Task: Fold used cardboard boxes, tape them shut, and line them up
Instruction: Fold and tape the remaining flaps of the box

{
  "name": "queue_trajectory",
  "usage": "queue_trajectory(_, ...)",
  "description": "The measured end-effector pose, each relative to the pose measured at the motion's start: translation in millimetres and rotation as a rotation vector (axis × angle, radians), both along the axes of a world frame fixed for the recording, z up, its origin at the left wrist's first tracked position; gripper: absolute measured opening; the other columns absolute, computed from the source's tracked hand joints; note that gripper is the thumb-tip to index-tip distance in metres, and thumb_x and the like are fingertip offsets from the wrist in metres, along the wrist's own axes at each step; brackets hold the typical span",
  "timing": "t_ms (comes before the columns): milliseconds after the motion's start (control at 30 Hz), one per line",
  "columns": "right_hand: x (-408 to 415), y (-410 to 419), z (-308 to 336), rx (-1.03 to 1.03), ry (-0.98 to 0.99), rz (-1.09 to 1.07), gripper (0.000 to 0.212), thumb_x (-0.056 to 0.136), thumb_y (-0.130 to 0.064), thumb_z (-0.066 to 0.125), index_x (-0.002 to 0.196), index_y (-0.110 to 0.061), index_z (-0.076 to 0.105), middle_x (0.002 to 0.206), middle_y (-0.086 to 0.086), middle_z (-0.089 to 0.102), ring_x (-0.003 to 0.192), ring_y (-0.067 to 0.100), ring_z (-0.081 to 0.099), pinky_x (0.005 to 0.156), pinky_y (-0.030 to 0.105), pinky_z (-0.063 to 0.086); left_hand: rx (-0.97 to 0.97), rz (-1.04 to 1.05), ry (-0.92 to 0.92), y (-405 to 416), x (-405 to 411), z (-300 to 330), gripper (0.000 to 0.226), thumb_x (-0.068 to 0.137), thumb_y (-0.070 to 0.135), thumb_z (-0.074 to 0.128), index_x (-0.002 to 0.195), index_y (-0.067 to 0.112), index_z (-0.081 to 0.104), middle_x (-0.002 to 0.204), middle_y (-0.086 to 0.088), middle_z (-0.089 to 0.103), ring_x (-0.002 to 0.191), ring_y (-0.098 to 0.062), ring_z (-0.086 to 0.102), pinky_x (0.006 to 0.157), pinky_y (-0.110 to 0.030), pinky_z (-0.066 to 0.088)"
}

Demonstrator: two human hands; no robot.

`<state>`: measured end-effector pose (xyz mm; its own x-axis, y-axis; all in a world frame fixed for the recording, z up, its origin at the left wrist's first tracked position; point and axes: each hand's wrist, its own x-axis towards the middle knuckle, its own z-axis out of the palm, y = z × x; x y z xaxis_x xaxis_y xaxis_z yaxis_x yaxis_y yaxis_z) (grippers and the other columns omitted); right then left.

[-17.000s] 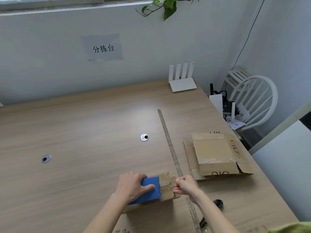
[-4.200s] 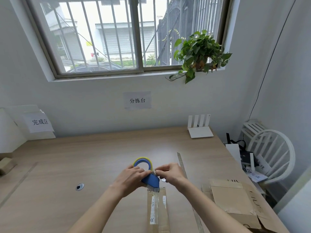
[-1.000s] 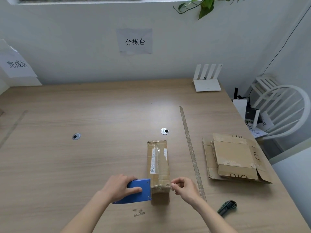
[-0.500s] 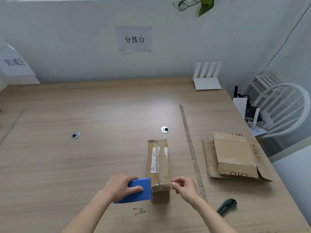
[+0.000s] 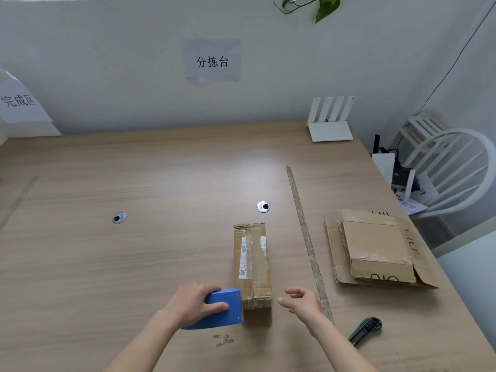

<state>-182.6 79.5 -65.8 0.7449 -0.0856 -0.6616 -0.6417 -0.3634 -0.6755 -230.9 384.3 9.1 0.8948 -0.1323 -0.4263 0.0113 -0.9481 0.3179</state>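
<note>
- The long light-wood table [image 5: 134, 264] carries all the work; a grey strip of tape [image 5: 306, 237] stuck along its top separates the middle from the right side.
- The stack of flattened brown cardboard boxes [image 5: 375, 251] lies right of that strip, flaps loose and unfolded: by my reading these are yet to be folded and taped.
- The narrow, folded brown cardboard box [image 5: 252, 264] lies in the middle of the table, just left of the strip, lengthwise away from the person. Clear tape runs along its top over torn white labels and wraps its near end, so sealing looks nearly finished; lining it up is not yet done.
- The left hand [image 5: 193, 304] grips the blue tape dispenser [image 5: 220, 308], whose front edge touches the box's near left corner.
- The right hand [image 5: 300, 302] hovers just beside the box's near right end, fingers loosely spread, holding nothing.
- A green-and-black utility knife [image 5: 366, 328] lies near the right forearm.
</note>
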Motion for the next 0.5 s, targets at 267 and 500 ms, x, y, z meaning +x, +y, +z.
queue_trajectory(267, -3, 61, 45, -0.368, -0.773, 0.55, 0.05, 0.102, -0.035, 0.052, 0.149, -0.027, 0.039, 0.155, -0.017, 0.03, 0.147, 0.003, 0.025, 0.121, 0.026, 0.023, -0.025, 0.04, 0.012, 16, -2, 0, 0.053, 0.083, 0.077, 0.044, 0.114, 0.037, 0.062, 0.095, 0.012, 0.067, 0.082, -0.008, 0.061, 0.07, -0.029, 0.049)
queue_trajectory(500, -3, 82, 3, -0.614, -0.679, 0.96, 0.062, 0.104, -0.049, 0.029, 0.159, -0.02, 0.029, 0.167, 0.001, 0.021, 0.153, 0.019, 0.021, 0.117, 0.038, 0.011, -0.054, 0.061, 0.012, 22, 0, 3, 0.057, 0.082, 0.081, 0.043, 0.12, 0.043, 0.061, 0.1, 0.017, 0.069, 0.084, -0.006, 0.062, 0.074, -0.028, 0.05)
